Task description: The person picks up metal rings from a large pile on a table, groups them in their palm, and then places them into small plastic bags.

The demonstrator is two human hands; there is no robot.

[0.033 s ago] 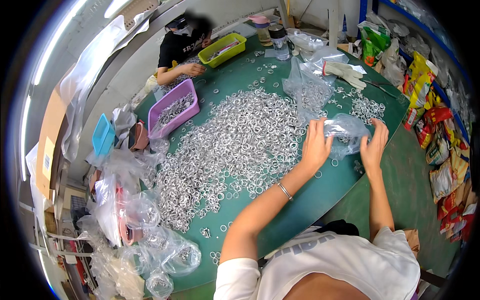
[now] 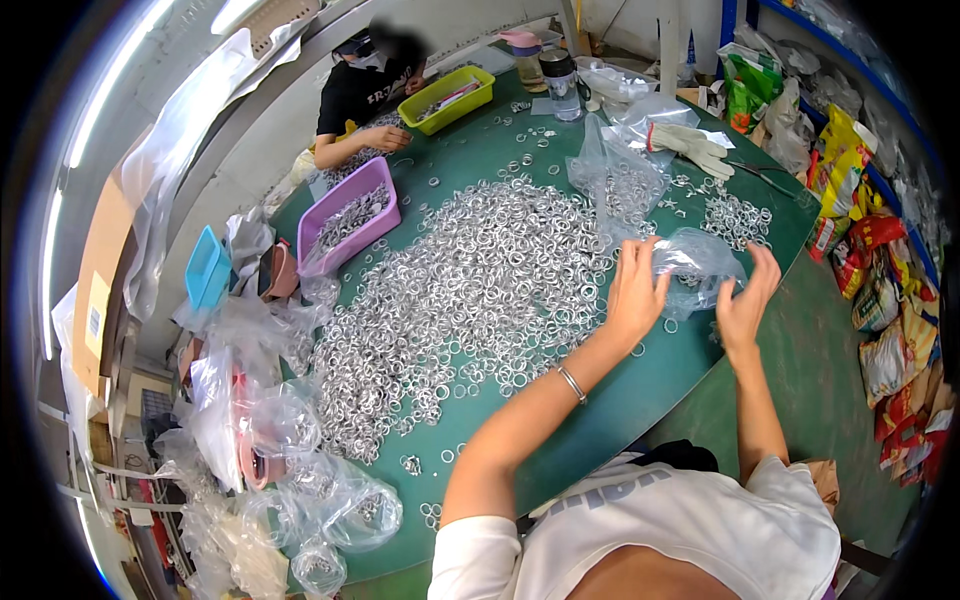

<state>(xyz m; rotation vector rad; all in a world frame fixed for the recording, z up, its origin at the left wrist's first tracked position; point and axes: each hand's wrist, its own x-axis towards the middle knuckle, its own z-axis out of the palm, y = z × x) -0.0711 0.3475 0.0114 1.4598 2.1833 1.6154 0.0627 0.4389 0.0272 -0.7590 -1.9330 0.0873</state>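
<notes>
Operator: Change first. Has anything moved since the picture before?

Spotter: Nothing I can make out. That picture was taken at the same instant, and your hands, the bag and the rings sit just as they did there. So the handling of the bag stands where it stood, and it is not set down.

Operator: Where is the bag, then?

Spotter: The clear plastic bag [image 2: 695,262] is between your two hands, raised a little over the far right part of the green counter [image 2: 640,400]. It looks crumpled and holds a few rings, though I can't count them through the plastic.

Operator: And my hands?

Spotter: Your left hand [image 2: 635,295] is open, fingers spread and pointing away from you, touching the bag's left side. Your right hand [image 2: 745,300] is at the bag's right edge with its fingers curved toward the plastic. I cannot tell whether they pinch it or only rest against it.

Operator: What lies around them?

Spotter: The big heap of metal rings [image 2: 480,270] spreads just to the left of your left hand. A smaller ring pile [image 2: 738,218] lies just beyond the bag, and a second clear bag [image 2: 615,180] stands beyond that, near a white glove [image 2: 690,145]. The purple tray [image 2: 355,215] is well apart, over by another person's hand [image 2: 385,138].
</notes>
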